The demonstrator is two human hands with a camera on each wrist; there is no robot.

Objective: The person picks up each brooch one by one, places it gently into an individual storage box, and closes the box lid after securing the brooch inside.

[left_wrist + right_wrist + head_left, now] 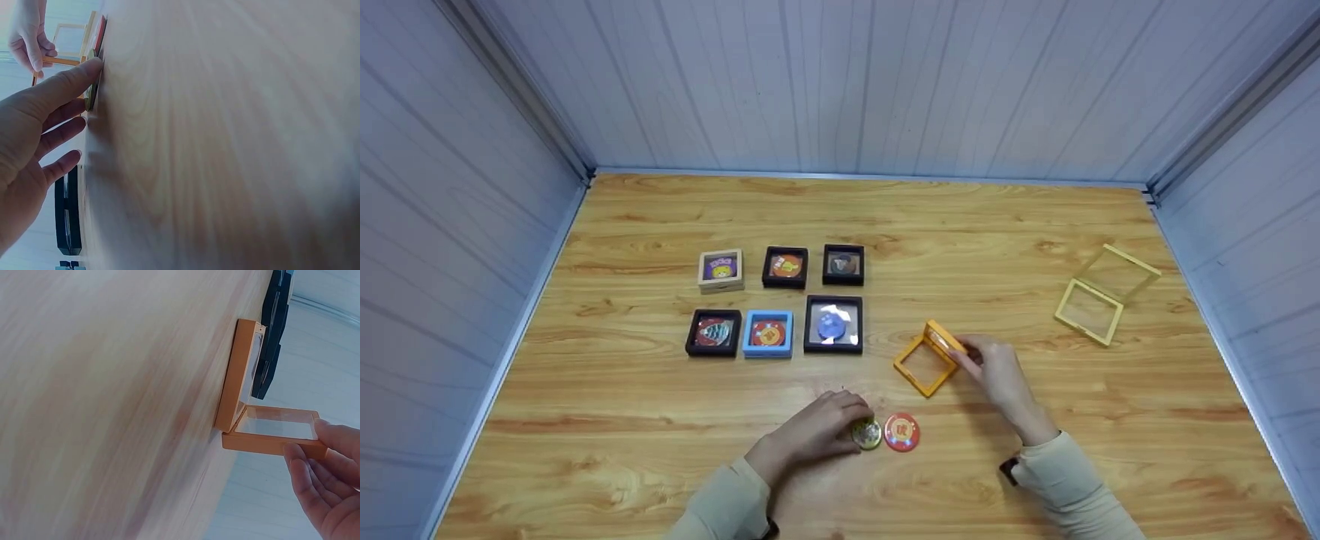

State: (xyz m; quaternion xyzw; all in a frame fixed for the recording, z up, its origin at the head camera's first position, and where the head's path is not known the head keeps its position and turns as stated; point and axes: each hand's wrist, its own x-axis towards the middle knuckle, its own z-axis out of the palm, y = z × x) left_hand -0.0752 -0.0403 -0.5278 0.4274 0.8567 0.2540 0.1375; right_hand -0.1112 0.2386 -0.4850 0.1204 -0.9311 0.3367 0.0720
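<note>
My left hand (821, 429) pinches a small round badge (867, 433) with a greenish-gold rim between thumb and fingers, low at the tabletop. In the left wrist view the badge (91, 97) is partly behind the thumb. Just right of it a red round badge (901, 432) with a yellow centre lies flat. My right hand (997, 375) pinches the raised half of an orange hinged display frame (911, 380). Its other half rests on the table, and clear film spans both halves of the frame (270, 445) in the right wrist view.
Several closed display frames stand in two rows at left: black ones (833, 349), a blue one (768, 353) and a cream one (721, 286), each with a round piece inside. A pale yellow frame (1091, 335) stands unfolded at far right. White panels (825, 90) wall the wooden table.
</note>
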